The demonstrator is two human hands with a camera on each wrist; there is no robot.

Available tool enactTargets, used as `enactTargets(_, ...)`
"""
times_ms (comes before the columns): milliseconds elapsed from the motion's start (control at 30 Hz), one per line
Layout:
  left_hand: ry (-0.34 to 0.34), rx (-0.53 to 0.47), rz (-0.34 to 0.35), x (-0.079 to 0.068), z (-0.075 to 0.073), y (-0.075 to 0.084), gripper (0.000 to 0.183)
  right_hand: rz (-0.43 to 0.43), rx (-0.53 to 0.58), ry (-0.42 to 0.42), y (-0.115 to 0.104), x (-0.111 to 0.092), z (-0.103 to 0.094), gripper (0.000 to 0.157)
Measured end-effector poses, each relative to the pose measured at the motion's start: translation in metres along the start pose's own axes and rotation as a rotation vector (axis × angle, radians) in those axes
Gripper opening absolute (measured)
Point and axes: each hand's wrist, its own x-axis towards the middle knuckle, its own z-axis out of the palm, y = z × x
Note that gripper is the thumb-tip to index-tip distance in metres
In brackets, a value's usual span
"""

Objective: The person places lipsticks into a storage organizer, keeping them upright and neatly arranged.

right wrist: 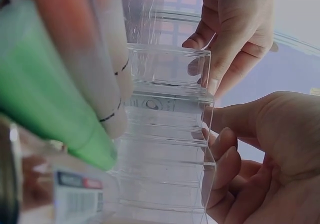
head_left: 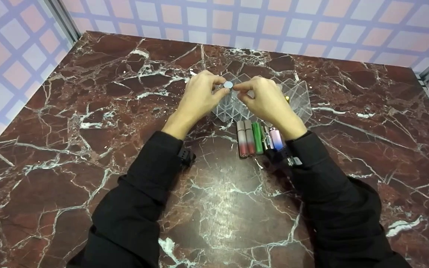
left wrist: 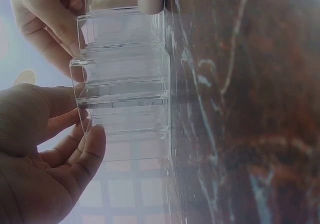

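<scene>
A clear diamond-celled organizer (head_left: 231,108) stands on the marbled table beneath both hands. One cell contains a slim grey tube with printed text (right wrist: 150,104); its pale round end (head_left: 228,85) shows at the top. My left hand (head_left: 201,93) has its thumb and index finger bent around that end and seems to pinch it. From the other side, my right hand (head_left: 268,98) reaches in with its index fingertip at the end's edge, the thumb a little lower. In the left wrist view, my left thumb (left wrist: 95,141) overlaps the organizer's upper edge.
In front of the organizer lie two grey-and-red tubes (head_left: 241,139), a green tube (head_left: 257,137) and a pink-to-blue bottle (head_left: 276,139), partly by my right wrist. A small gold piece (head_left: 287,98) shows in the organizer's right side. Checkered walls (head_left: 222,22) border the table.
</scene>
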Motion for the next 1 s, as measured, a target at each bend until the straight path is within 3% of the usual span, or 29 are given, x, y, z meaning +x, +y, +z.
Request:
enactTargets(300,0.015,0.003,0.009,0.000,-0.001,0.000,0.033,0.001,0.044,-0.016,-0.001,-0.001,-0.002,0.029)
enactTargets(667,0.061,0.003,0.083,-0.002,-0.010,0.005,0.031,0.047,0.089,-0.020,-0.005,-0.011,-0.020,0.026)
enactTargets(1000,0.054,-0.032,0.057,-0.008,-0.018,0.008,0.037,0.019,0.047,-0.056,-0.002,-0.029,-0.033,0.027)
